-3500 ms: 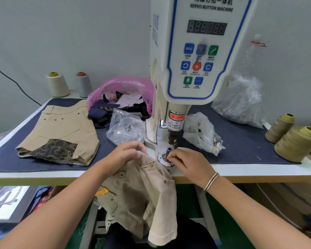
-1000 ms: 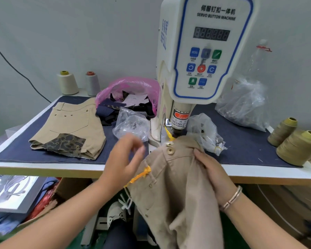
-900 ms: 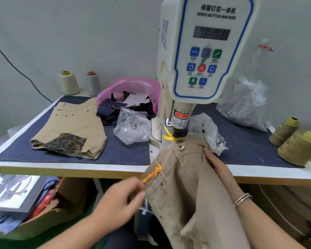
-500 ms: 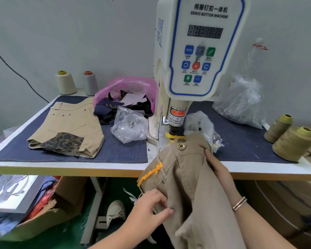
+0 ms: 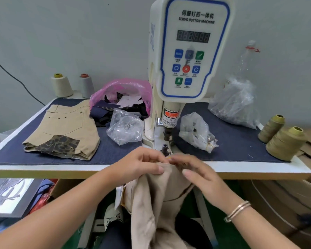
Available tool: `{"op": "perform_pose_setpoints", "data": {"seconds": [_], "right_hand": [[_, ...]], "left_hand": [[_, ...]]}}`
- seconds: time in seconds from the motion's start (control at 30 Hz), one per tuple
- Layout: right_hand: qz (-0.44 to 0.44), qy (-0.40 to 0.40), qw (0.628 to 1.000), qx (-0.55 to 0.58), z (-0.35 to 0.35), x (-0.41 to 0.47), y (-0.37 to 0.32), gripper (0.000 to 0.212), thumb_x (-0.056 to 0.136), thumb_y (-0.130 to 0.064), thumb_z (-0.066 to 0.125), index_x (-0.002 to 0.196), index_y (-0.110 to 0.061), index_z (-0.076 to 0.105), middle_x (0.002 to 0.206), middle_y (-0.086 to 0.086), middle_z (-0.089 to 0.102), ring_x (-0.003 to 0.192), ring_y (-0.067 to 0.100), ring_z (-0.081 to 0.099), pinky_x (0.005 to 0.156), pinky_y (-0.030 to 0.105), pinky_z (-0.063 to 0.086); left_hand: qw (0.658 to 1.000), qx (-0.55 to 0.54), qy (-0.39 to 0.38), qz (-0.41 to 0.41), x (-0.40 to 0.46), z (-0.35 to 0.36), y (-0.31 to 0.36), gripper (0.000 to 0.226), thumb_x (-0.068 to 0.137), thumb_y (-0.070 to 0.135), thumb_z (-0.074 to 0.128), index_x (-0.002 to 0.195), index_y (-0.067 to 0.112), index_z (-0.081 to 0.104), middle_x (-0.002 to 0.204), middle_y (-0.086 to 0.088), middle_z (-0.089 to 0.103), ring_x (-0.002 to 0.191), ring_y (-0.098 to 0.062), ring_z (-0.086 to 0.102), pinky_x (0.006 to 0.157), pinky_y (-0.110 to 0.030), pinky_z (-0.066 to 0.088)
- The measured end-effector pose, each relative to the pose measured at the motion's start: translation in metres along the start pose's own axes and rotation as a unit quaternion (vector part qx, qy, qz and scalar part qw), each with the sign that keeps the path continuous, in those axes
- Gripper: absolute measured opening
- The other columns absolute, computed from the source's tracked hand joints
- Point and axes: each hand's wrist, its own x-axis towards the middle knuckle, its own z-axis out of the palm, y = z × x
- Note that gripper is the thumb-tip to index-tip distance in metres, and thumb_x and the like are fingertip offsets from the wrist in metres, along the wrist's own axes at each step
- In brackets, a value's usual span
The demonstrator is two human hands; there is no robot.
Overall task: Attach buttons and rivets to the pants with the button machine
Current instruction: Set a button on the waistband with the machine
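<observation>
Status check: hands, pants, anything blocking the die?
Left hand and right hand both grip the pants edge. Pants short of the die. Die bare, nothing blocking.

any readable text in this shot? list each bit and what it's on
"SERVO BUTTON MACHINE", under a line of Chinese characters: top of the button machine panel.
"TAKE CARE OF YOUR FINGER", partly cut off: warning label on the cylinder below the panel.
Display: digits unlit, no number readable.
Captions under the panel buttons: too small to read.
</observation>
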Motion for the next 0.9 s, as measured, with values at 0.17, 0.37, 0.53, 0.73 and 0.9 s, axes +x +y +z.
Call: {"op": "perform_pose_setpoints", "data": {"seconds": [0.17, 0.37, 0.53, 0.73, 0.9], "right_hand": [[-0.036, -0.058, 0.994, -0.088, 0.001, 0.024, -0.016, 0.035, 0.085, -0.043, 0.047, 0.084, -0.012, 0.062, 0.092, 0.006, 0.063, 0.096, 0.01, 0.055, 0.108, 0.026, 0.027], [0.022, -0.036, 0.997, 0.065, -0.004, 0.041, -0.009, 0.023, 0.088, -0.025, 0.055, 0.067, -0.034, 0.059, 0.067, -0.019, 0.053, 0.066, -0.006, 0.046, 0.066, 0.008, 0.036], [0.124, 0.01, 0.984, 0.131, 0.007, 0.046, 0.03, 0.029, 0.091, -0.013, 0.058, 0.071, -0.029, 0.071, 0.073, -0.014, 0.063, 0.075, -0.002, 0.055, 0.075, 0.015, 0.041], [0.148, 0.106, 0.968, 0.174, 0.002, 0.073, 0.041, 0.024, 0.092, -0.009, 0.056, 0.076, -0.019, 0.071, 0.078, -0.005, 0.067, 0.079, 0.004, 0.057, 0.078, 0.018, 0.044], [0.183, 0.11, 0.961, 0.177, 0.002, 0.072, 0.054, 0.018, 0.092, -0.005, 0.052, 0.082, -0.007, 0.066, 0.086, 0.015, 0.058, 0.083, 0.021, 0.047, 0.078, 0.03, 0.038]], "left_hand": [[0.999, 0.024, -0.034, 0.0, 0.005, -0.01, 0.023, 0.012, 0.079, 0.002, 0.054, 0.081, 0.006, 0.065, 0.07, 0.009, 0.065, 0.066, -0.001, 0.058, 0.064, -0.011, 0.043], [0.998, 0.032, -0.002, -0.05, 0.005, -0.013, 0.0, 0.012, 0.085, 0.023, 0.058, 0.073, 0.02, 0.058, 0.068, 0.004, 0.045, 0.062, -0.009, 0.039, 0.056, -0.018, 0.029], [0.993, 0.022, 0.005, -0.116, 0.008, -0.018, -0.036, 0.023, 0.091, 0.018, 0.054, 0.07, 0.025, 0.049, 0.067, 0.011, 0.043, 0.058, -0.003, 0.038, 0.053, -0.012, 0.032], [0.994, 0.027, 0.074, -0.073, 0.038, -0.038, -0.049, 0.011, 0.086, 0.025, 0.058, 0.089, 0.015, 0.055, 0.081, 0.0, 0.054, 0.076, -0.012, 0.047, 0.066, -0.021, 0.037], [0.995, -0.012, 0.074, -0.062, 0.045, -0.052, -0.074, 0.017, 0.081, 0.022, 0.063, 0.097, 0.016, 0.063, 0.088, 0.009, 0.065, 0.082, -0.005, 0.058, 0.075, -0.016, 0.045]]}}
